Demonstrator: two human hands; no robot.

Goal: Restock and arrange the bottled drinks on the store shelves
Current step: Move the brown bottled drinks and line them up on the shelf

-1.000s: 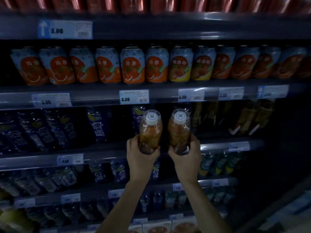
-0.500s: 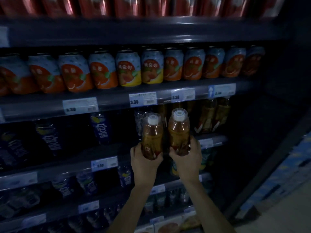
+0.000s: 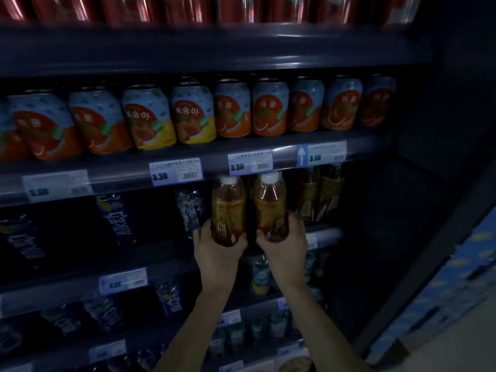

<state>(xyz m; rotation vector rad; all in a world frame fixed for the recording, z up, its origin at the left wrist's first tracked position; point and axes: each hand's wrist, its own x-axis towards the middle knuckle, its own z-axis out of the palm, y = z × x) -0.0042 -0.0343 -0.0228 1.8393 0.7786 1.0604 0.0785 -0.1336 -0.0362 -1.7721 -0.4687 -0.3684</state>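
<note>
I hold two amber tea bottles with white caps, upright and side by side, in front of the third shelf level. My left hand (image 3: 217, 251) grips the base of the left tea bottle (image 3: 228, 208). My right hand (image 3: 285, 244) grips the base of the right tea bottle (image 3: 269, 204). Their caps reach just under the price rail (image 3: 249, 163) of the can shelf. Two more tea bottles of the same kind (image 3: 320, 194) stand on the shelf right of my hands, deeper in the dark.
Fruit drink cans (image 3: 233, 108) fill the shelf above, red cans (image 3: 128, 8) the top one. Dark blue bottles (image 3: 114, 218) stand to the left on the tea shelf. Lower shelves hold small bottles (image 3: 259, 275). The shelving's dark side panel (image 3: 418, 183) is at right.
The view has shifted right along the shelves. Both bottles have gone from tilted toward me to upright and closer to the shelf opening under the price rail.
</note>
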